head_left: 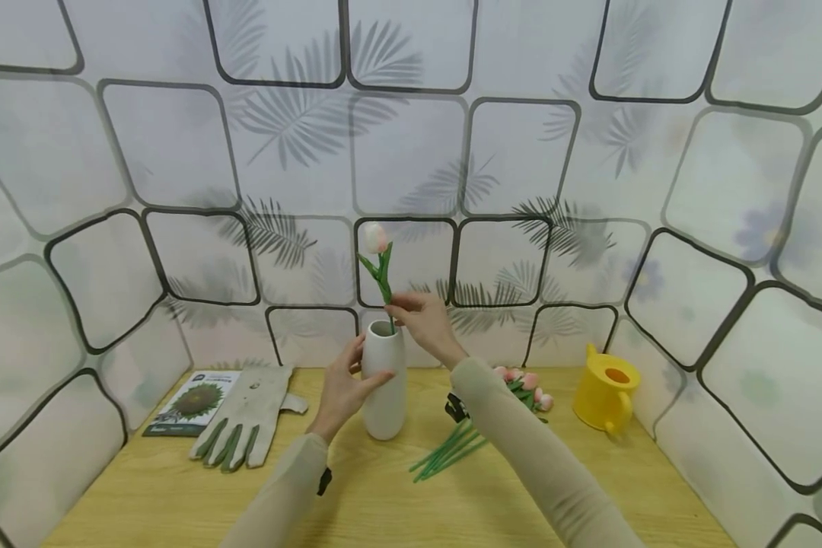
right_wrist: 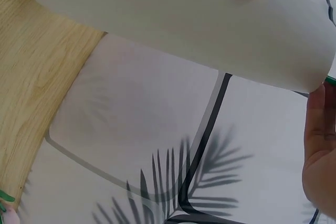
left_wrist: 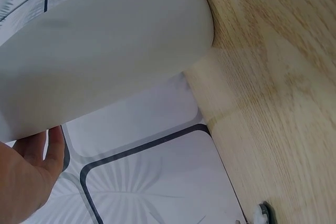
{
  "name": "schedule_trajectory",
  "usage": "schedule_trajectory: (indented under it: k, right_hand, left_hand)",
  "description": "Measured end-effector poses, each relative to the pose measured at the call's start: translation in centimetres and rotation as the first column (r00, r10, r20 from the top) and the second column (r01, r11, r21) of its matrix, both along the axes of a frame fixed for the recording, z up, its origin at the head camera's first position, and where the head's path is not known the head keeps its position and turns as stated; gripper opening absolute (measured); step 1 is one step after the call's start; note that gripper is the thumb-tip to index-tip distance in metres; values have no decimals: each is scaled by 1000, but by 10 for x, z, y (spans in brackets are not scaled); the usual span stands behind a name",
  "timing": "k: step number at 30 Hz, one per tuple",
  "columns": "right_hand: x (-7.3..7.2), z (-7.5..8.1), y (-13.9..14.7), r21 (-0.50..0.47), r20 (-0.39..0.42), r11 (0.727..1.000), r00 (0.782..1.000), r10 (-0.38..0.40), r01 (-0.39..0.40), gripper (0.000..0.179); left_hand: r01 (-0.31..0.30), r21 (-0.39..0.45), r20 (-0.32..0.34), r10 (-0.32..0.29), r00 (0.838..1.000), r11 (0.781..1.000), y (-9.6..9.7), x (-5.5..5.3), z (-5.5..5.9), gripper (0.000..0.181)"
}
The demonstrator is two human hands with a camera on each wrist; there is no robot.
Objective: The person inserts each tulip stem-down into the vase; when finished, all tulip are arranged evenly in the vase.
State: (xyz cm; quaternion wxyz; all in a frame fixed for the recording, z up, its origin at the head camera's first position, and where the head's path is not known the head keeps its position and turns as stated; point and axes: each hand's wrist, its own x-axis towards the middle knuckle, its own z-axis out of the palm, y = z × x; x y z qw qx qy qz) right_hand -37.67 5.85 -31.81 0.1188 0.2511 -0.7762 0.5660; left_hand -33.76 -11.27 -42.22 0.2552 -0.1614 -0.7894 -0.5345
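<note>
A tall white vase [head_left: 384,388] stands upright on the wooden table, filling much of both wrist views. My left hand [head_left: 349,384] holds it from the left, thumb across the front and fingers at the far side; that hand also shows at the lower left of the left wrist view. Between the fingertips of my right hand [head_left: 426,323] is the stem of an artificial pink-and-white tulip [head_left: 377,240]. Its green stem reaches down into the vase mouth, and the bloom leans slightly left above. The stem's lower end is hidden inside the vase.
Several more pink tulips [head_left: 459,445] lie right of the vase, partly behind my right forearm. A yellow watering can [head_left: 603,396] stands farther right. At left are grey-and-green gardening gloves [head_left: 246,415] and a sunflower seed packet [head_left: 195,403]. A patterned wall backs the table.
</note>
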Motion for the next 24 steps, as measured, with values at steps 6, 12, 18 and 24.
schedule_trajectory:
  k: [6,12,18,24]
  right_hand:
    - [-2,-5,-3,78,-70,997,997,-19,24,26]
    - [-2,-8,-4,67,-79,998,997,-6,11,22]
    - [-2,-11,-1,18,-61,1000,998,-4,5,29]
    - [-1,-11,4,-70,-27,997,999,33,-35,28]
  left_hand:
    - [9,7,1,-9,1000,1000,0,1,0,78]
    - [9,3,-6,-9,1000,1000,0,-1,-2,79]
    - [11,2,-5,-11,1000,1000,0,-1,-3,79]
    - [13,6,-10,-13,1000,1000,0,-2,-2,77]
